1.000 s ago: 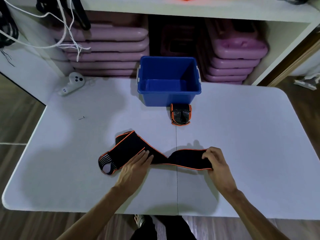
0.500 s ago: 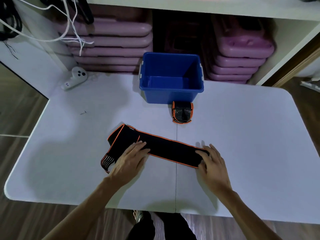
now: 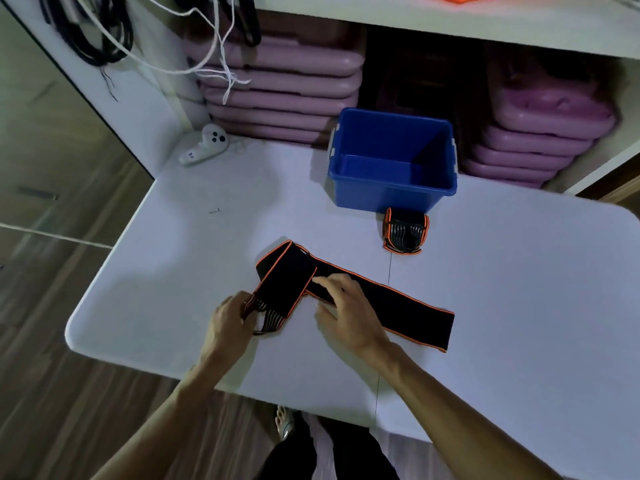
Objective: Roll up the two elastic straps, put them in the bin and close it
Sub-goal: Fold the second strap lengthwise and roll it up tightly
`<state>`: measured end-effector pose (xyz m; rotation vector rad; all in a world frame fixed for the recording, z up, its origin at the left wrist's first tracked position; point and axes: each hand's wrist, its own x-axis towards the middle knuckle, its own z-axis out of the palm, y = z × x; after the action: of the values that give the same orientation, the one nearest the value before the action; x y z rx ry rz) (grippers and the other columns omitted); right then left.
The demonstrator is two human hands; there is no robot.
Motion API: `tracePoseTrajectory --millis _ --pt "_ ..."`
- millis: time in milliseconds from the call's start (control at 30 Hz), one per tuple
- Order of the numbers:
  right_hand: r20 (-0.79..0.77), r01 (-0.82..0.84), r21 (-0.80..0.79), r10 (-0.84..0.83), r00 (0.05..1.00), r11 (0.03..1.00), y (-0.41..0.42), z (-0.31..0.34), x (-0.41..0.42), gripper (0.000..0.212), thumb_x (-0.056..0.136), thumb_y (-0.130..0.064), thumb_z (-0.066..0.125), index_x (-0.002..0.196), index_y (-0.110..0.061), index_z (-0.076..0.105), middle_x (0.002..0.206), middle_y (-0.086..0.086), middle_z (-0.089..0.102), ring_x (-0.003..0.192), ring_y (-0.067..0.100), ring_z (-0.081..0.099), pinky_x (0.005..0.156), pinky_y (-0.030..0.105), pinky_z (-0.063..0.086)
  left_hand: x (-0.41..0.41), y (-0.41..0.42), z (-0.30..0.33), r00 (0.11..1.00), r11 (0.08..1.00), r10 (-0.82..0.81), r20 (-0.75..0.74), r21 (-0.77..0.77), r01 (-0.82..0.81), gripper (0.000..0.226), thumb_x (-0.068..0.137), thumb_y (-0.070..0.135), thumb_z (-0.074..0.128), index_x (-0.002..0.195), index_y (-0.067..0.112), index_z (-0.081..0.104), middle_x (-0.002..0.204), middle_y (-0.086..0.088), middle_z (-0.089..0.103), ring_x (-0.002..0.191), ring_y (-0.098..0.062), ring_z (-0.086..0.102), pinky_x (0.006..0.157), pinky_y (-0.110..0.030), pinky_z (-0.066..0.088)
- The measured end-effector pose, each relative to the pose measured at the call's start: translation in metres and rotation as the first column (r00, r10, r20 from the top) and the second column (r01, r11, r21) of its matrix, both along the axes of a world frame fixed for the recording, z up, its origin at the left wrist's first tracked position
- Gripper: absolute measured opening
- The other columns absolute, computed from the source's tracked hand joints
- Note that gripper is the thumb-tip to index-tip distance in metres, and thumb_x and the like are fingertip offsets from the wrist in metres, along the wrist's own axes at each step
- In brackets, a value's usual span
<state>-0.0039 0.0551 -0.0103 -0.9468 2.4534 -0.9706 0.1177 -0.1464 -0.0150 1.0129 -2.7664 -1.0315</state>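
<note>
White table [image 3: 519,271], seen from above, with a seam running down its middle. At its far edge, against a shelf of stacked purple cases [image 3: 277,95], stands an open blue bin [image 3: 391,188], with nothing visible inside and no lid on it. Just in front of the bin, touching or nearly touching its front wall, lies a rolled strap [image 3: 405,232], black with orange edging. Nearer the viewer, a second strap [image 3: 391,303] of the same colours lies flat across the seam; its left part is folded back over itself, its right end lies free and unrolled. Right hand [image 3: 349,317]: resting on the middle of the flat strap, fingers loosely curled and slightly apart, fingertips at the folded edge. Left hand [image 3: 228,323]: fingers closed on the ribbed end of the same strap at the fold's near corner. A white controller [image 3: 204,145] lies at the far left corner; a small screw [image 3: 214,211] lies well apart from the straps.
</note>
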Motion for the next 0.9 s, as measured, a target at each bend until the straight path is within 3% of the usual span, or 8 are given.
tracePoseTrajectory --millis 167,300,400,533,600,700,833,900 --pt "0.006 -0.173 0.053 0.173 0.985 0.983 -0.029 0.03 -0.036 0.084 0.088 0.002 0.052 0.147 -0.048 0.02 0.161 -0.005 0.007 0.147 0.024 0.016 0.115 0.04 0.026 0.002 -0.002 0.048 0.884 0.899 -0.416 -0.213 -0.245 0.364 0.033 0.08 -0.011 0.058 0.1 0.014 0.066 0.098 0.0 0.053 0.073 -0.017 0.055 0.064 -0.026 0.044" --pt "-0.042 -0.37 0.037 0.371 0.928 0.928 -0.041 0.034 -0.047 0.054 0.082 -0.011 0.063 0.124 -0.044 0.051 0.16 -0.022 -0.004 0.15 0.01 -0.002 0.116 0.049 0.024 -0.007 0.002 0.097 0.795 0.844 -0.521 -0.311 -0.324 0.427 0.034 0.081 -0.009 0.051 0.094 0.019 0.067 0.106 0.001 0.053 0.079 -0.014 0.054 0.07 -0.021 0.043" --pt "0.071 -0.407 -0.003 0.406 0.911 0.913 -0.036 0.028 -0.049 0.008 0.082 -0.03 0.069 0.086 -0.029 0.063 0.161 -0.015 0.018 0.15 0.008 0.003 0.117 0.053 0.022 -0.025 0.012 0.126 0.775 0.908 -0.418 -0.474 -0.249 0.337 0.036 0.08 -0.011 0.048 0.094 0.015 0.068 0.107 0.001 0.055 0.089 -0.012 0.059 0.078 -0.018 0.045" --pt "0.365 -0.296 -0.191 0.348 0.864 0.936 -0.011 0.036 -0.04 0.016 0.09 -0.023 0.06 0.082 -0.01 0.057 0.11 -0.013 0.058 0.118 0.011 0.051 0.111 0.036 0.03 -0.06 0.012 0.145 0.774 0.97 -0.239 -0.586 -0.117 0.211 0.04 0.075 -0.015 0.052 0.101 0.011 0.068 0.102 0.001 0.062 0.097 -0.011 0.061 0.083 -0.024 0.049" --pt "0.528 -0.127 -0.256 0.249 0.812 0.958 0.011 0.052 -0.031 0.016 0.096 -0.014 0.054 0.083 -0.006 0.054 0.079 -0.009 0.051 0.08 0.008 0.049 0.085 0.022 0.038 -0.079 0.002 0.145 0.791 0.993 -0.109 -0.602 -0.025 0.117 0.03 0.083 -0.006 0.055 0.102 0.013 0.067 0.096 0.004 0.066 0.085 -0.011 0.067 0.077 -0.026 0.052" --pt "0.54 0.005 -0.24 0.13 0.832 0.971 0.048 0.062 -0.027 0.016 0.097 -0.018 0.057 0.082 -0.013 0.053 0.068 -0.002 0.04 0.065 0.012 0.036 0.062 0.022 0.031 -0.107 -0.021 0.14 0.825 0.981 0.13 -0.55 0.192 -0.026 0.018 0.092 0.007 0.053 0.099 0.017 0.066 0.092 0.003 0.068 0.068 -0.016 0.07 0.064 -0.027 0.053" --pt "0.597 0.18 -0.153 -0.054 0.801 0.972 0.086 0.053 -0.028 0.008 0.098 -0.024 0.058 0.096 -0.018 0.063 0.07 0.016 0.038 0.064 0.029 0.028 0.057 0.027 0.023 -0.133 -0.04 0.128 0.882 0.93 0.248 -0.401 0.355 -0.1 0.018 0.092 0.015 0.052 0.088 0.027 0.064 0.089 -0.006 0.071 0.064 -0.018 0.069 0.061 -0.03 0.055" --pt "0.53 0.239 -0.097 -0.153 0.834 0.966 0.103 0.048 -0.029 0.015 0.102 -0.025 0.05 0.098 -0.02 0.064 0.074 0.009 0.048 0.065 0.017 0.042 0.06 0.02 0.031 -0.142 -0.029 0.118 0.946 0.879 0.207 -0.25 0.471 -0.068 0.017 0.093 0.013 0.051 0.085 0.024 0.062 0.086 -0.011 0.068 0.063 -0.021 0.068 0.059 -0.034 0.057"
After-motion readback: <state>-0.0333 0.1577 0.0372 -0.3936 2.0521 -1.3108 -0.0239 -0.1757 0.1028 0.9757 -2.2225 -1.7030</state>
